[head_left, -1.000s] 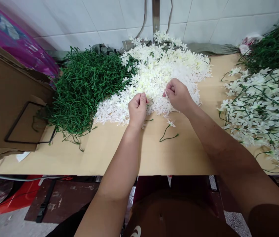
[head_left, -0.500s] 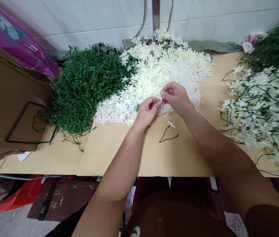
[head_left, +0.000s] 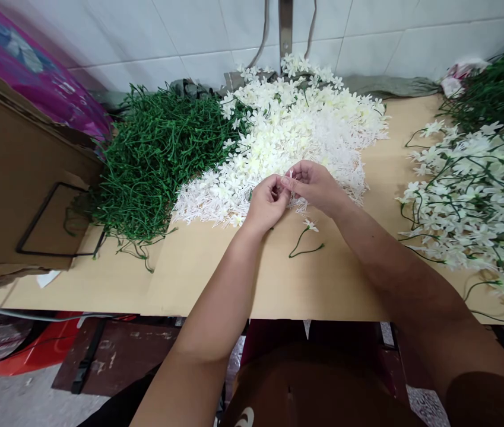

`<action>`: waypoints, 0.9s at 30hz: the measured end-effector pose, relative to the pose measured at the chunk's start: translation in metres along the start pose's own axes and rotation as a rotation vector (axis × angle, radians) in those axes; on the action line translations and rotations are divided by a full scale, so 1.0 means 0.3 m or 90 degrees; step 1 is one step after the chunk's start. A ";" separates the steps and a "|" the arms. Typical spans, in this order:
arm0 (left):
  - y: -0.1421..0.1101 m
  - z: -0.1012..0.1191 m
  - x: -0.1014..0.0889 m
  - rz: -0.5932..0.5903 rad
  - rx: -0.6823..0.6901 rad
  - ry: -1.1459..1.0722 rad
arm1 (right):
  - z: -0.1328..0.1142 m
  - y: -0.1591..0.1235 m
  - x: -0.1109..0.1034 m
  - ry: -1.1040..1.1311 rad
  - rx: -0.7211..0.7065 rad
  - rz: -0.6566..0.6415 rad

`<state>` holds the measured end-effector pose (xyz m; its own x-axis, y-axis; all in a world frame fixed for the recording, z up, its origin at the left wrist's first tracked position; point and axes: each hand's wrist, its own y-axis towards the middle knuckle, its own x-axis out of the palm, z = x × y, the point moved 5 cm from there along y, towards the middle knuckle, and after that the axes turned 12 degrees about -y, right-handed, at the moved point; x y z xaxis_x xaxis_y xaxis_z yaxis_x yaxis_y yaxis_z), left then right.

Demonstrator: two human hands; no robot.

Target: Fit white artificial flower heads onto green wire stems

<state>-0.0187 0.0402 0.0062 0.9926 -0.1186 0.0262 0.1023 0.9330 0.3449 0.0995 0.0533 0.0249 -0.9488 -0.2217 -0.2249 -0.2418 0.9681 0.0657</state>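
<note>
My left hand is closed in a pinch at the front of a heap of white artificial flower pieces. Green bits show on both sides of it, apparently a green plastic stem mostly hidden under the hand. Against its fingertips, my right hand pinches a small white flower piece, of which only a sliver shows. Just in front of the hands lies one artificial flower, a white bloom on a bent green stem.
At the left is a heap of green stems, beside a cardboard box and a black wire frame. White flowers with stems are piled at the right, with more green stems behind. A tiled wall backs the cardboard-covered table.
My right hand has come down slightly and to the left, so its fingertips now meet those of my left hand. The view has shifted a little.
</note>
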 end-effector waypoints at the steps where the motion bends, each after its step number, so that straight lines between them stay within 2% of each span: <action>1: -0.001 0.001 -0.001 0.000 0.010 0.017 | 0.003 0.000 -0.003 -0.016 0.004 -0.015; 5: -0.001 -0.002 -0.005 0.016 0.000 0.019 | 0.004 0.012 -0.024 -0.037 -0.001 -0.034; 8: 0.006 0.008 -0.017 0.037 0.010 0.007 | -0.010 0.035 -0.035 -0.089 -0.044 -0.024; 12: 0.015 0.027 -0.069 0.139 0.054 0.008 | -0.057 0.060 -0.033 -0.332 -0.206 0.080; 15: 0.019 0.025 -0.105 0.211 0.061 0.021 | -0.081 0.061 0.025 -0.562 -0.318 0.080; 17: 0.021 0.018 -0.113 0.219 0.054 0.037 | -0.079 0.064 0.063 -0.688 -0.327 0.056; 20: 0.022 0.005 -0.114 0.209 0.045 0.055 | -0.068 0.079 0.075 -0.785 -0.271 0.066; 23: 0.021 -0.003 -0.116 0.212 0.041 0.052 | -0.063 0.099 0.032 -0.699 -0.224 0.122; 25: 0.021 -0.005 -0.114 0.213 0.036 0.033 | -0.055 0.109 -0.011 -0.533 -0.192 0.146; 27: 0.023 -0.007 -0.107 0.202 0.019 0.000 | -0.041 0.111 -0.043 -0.321 -0.152 0.132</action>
<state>-0.0499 0.0511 0.0058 0.9746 0.1775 0.1369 -0.2150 0.9128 0.3473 0.1011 0.0870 0.0418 -0.7814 0.1092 -0.6144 -0.1554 0.9195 0.3611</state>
